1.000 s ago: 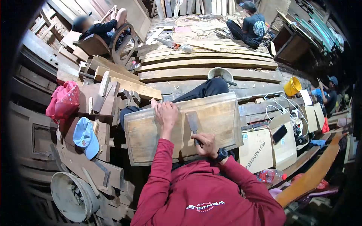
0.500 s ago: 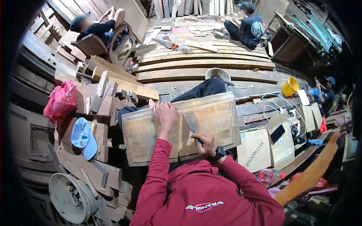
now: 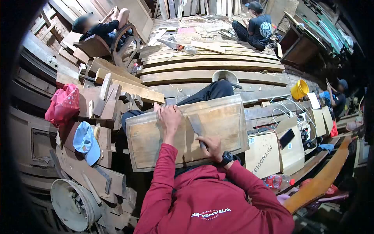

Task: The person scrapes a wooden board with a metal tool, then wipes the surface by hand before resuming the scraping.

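Observation:
A rectangular wooden panel (image 3: 156,134) with a bevelled border lies tilted across my lap. My left hand (image 3: 170,119) rests on it near the far edge, its fingers curled over that edge. In my right hand (image 3: 212,149) is a flat-bladed scraper (image 3: 195,124), closed in the fingers around its dark handle. The blade points away from me and lies against the panel's face, right of my left hand. My palm hides most of the handle.
To the left are a blue cap (image 3: 86,143), a pink cloth (image 3: 64,103) and a bucket (image 3: 74,204). Cardboard (image 3: 263,154) with a phone (image 3: 287,138), cables and a bottle (image 3: 278,181) lie right. Boards (image 3: 210,66) stretch ahead; three people sit around.
The scraper has swung slightly left at its tip, and my right hand has turned a little with it. My left hand and the panel stay where they were.

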Demonstrator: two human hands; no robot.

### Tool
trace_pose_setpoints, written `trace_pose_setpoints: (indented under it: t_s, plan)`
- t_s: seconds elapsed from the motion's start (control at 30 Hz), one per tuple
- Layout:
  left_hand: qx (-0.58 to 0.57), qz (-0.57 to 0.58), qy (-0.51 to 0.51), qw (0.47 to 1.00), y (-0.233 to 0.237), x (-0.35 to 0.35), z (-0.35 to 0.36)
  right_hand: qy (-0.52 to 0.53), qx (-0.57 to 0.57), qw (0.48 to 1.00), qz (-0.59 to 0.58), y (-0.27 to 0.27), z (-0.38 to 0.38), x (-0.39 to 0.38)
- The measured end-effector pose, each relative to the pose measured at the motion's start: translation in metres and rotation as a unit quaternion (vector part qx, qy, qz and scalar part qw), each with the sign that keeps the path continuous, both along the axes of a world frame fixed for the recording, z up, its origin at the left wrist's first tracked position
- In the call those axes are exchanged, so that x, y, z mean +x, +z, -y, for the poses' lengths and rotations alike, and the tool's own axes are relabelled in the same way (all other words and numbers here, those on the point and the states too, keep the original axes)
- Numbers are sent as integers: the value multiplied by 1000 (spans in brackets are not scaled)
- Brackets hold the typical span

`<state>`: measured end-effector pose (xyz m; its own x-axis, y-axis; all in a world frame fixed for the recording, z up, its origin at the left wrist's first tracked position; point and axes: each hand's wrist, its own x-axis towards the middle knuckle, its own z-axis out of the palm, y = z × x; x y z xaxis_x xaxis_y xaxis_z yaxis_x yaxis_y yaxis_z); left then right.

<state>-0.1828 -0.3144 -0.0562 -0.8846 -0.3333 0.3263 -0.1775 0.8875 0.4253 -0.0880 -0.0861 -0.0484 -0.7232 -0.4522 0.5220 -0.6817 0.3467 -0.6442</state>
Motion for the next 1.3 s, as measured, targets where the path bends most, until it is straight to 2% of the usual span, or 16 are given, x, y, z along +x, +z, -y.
trace_pose_setpoints:
  t_s: [0.07, 0.23, 0.33, 0.4, 0.53, 0.7, 0.8, 0.87, 0.93, 0.97, 1.07, 1.1, 1.2, 1.3]
  plan:
    - [-4, -1, 2, 1000, 3, 3, 0, 23, 28, 999, -23, 7, -6, 7]
    - [-5, 16, -1, 1000, 8, 4, 0, -5, 19, 998, 53, 6, 0, 3]
    - [-6, -3, 5, 1000, 8, 4, -1, 23, 5, 999, 22, 0, -5, 5]
    - [-17, -12, 8, 1000, 13, 7, -3, -2, -3, 1000, 26, 0, 7, 0]
    - [26, 33, 0, 999, 16, 2, -2, 18, -21, 999, 27, 1, -7, 2]
    - [-3, 1, 11, 1000, 18, 8, -5, -16, 21, 999, 25, -6, 11, -2]
    - [36, 21, 12, 999, -12, -6, 4, 25, 3, 999, 41, -4, -7, 8]
    - [11, -15, 12, 1000, -21, -3, 5, 23, 31, 999, 32, -2, 1, 8]
    - [5, -22, 7, 1000, -19, -2, 4, 5, 32, 998, 48, -3, 8, 2]
    - [11, -12, 5, 1000, -17, -2, 4, 4, -8, 999, 33, -7, 3, 0]
    - [-10, -21, 4, 1000, -9, -5, 1, 15, -4, 1000, 22, -7, -9, 5]
    - [-24, -26, 6, 999, -4, 0, 0, 23, 16, 998, 59, 3, -4, 7]
    - [-19, -1, 4, 1000, 15, 7, -4, -31, -5, 998, 50, -1, 12, -5]
    - [11, 11, 7, 1000, 8, 2, -2, -3, -4, 999, 43, 1, -4, 2]
